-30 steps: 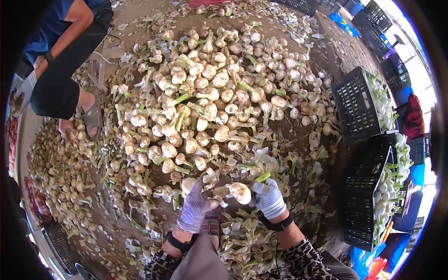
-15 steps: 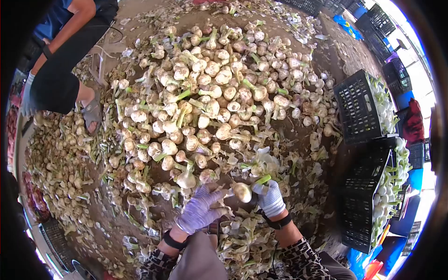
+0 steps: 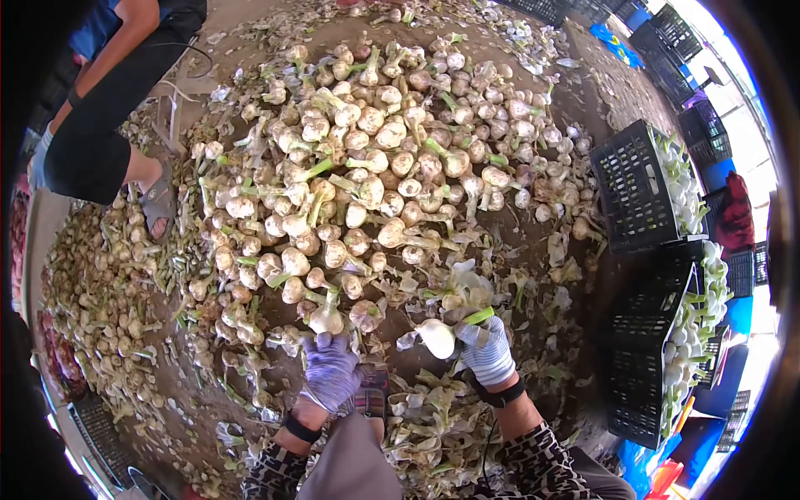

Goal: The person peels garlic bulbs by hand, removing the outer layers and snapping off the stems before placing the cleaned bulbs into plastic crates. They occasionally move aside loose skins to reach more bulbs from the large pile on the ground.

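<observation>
My right hand [image 3: 485, 348], in a striped pale glove, is closed on the green stem of a white garlic bulb [image 3: 436, 338]. The bulb hangs out to the left of the fingers, its surface clean and a papery scrap of skin at its root end. My left hand [image 3: 331, 371], in a purple-tinted glove, reaches forward with its fingers stretched out. Its fingertips are right at the lower edge of another garlic bulb [image 3: 326, 319], pale with a green stem, at the near edge of a large heap of unpeeled garlic [image 3: 379, 158].
Black crates [image 3: 635, 187] of cleaned garlic with green stems stand at the right, another crate [image 3: 654, 358] nearer me. Peeled-off husks [image 3: 442, 425] litter the ground between my legs. At the upper left sits another person [image 3: 100, 125]; more garlic [image 3: 100, 292] lies on the left.
My left hand has moved from beside the held bulb leftward to the heap's near edge. The bulb in my right hand now looks whiter, its dirty outer skin gone.
</observation>
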### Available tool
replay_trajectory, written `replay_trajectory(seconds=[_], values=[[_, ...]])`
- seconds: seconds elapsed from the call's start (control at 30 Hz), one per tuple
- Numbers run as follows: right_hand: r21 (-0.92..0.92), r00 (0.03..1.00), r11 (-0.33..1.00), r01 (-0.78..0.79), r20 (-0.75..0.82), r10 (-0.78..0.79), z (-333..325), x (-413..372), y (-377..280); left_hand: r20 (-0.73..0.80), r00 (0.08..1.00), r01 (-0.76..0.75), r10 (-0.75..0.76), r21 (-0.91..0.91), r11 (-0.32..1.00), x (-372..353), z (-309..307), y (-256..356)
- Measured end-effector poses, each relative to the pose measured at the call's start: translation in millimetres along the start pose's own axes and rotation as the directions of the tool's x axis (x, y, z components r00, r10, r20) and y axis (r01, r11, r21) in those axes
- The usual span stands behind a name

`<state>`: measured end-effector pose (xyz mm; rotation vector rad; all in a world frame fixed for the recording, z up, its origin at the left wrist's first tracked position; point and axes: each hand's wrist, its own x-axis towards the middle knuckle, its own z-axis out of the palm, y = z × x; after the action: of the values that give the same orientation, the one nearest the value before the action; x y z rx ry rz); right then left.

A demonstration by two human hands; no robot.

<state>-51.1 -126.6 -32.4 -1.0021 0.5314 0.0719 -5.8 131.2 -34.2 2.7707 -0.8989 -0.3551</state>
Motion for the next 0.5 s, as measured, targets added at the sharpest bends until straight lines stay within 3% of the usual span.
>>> replay_trajectory(seconds=[0.03,0.07,0.1,0.13,0.17,0.2,0.23,0.27,0.3,0.33,0.37,0.4,0.43,0.47,0.5], values=[[0.08,1.0,0.996,-0.029,0.007,0.028,-1.9,0.7,-1.3,-0.003,1.0,0.004,-0.004,0.002,1.0,-1.7,5.5,-1.7],[-0.036,0.997,0.998,-0.061,0.039,0.062,-5.3,-0.8,-3.8,-0.053,0.999,0.002,-0.006,-0.074,0.997,-2.5,9.5,-2.0],[-0.033,0.997,0.997,-0.065,0.049,0.066,-1.7,-2.2,-2.7,-0.102,0.995,-0.001,-0.014,-0.147,0.989,-4.0,10.1,-3.6],[-0.139,0.997,0.99,-0.02,0.075,0.031,3.8,-4.4,-2.1,0.054,0.999,0.006,-0.001,-0.082,0.997,-6.6,8.5,-2.2],[-0.241,0.995,0.97,0.029,0.103,-0.004,9.8,-7.1,-1.3,0.054,0.998,0.015,-0.011,-0.074,0.997,-8.8,11.2,2.6],[-0.334,0.986,0.94,0.067,0.167,-0.011,17.9,-10.6,-1.3,0.129,0.982,0.188,-0.137,-0.655,0.732,-13.2,17.5,8.3],[-0.372,0.978,0.928,0.008,0.198,0.071,30.0,-16.9,-6.4,0.257,0.948,0.286,-0.19,-0.947,0.145,-16.1,20.8,11.1],[-0.367,0.976,0.93,0.005,0.204,0.075,35.6,-16.1,-2.3,0.24,0.965,0.251,-0.105,-0.961,0.117,-11.6,0.8,11.4],[-0.444,0.927,0.896,0.031,0.348,0.14,40.3,-16.0,1.7,0.383,0.917,0.36,-0.109,-0.915,-0.182,-23.3,30.6,4.3],[-0.514,0.854,0.855,0.072,0.475,0.214,44.8,-15.9,5.2,0.339,0.935,0.34,-0.106,-0.94,-0.013,-28.6,31.7,1.2],[-0.514,0.853,0.855,0.07,0.475,0.216,46.9,-11.6,13.7,0.295,0.951,0.306,-0.092,-0.939,0.154,-31.3,29.8,-0.4],[-0.482,0.917,0.868,0.118,0.387,0.091,46.0,-2.4,28.6,0.296,0.951,0.307,-0.093,-0.939,0.152,-34.6,35.0,-4.0],[-0.456,0.957,0.873,0.17,0.289,-0.035,45.2,7.1,44.1,0.412,0.903,0.359,-0.123,-0.881,-0.309,-38.6,44.1,-8.4],[-0.638,0.966,0.729,0.246,0.224,-0.13,48.0,21.6,55.9,0.522,0.848,0.315,-0.094,-0.638,-0.703,-40.1,48.7,-12.1],[-0.637,0.965,0.729,0.249,0.225,-0.133,52.9,34.9,69.3,0.52,0.849,0.314,-0.094,-0.64,-0.701,-38.7,44.2,-14.8]])
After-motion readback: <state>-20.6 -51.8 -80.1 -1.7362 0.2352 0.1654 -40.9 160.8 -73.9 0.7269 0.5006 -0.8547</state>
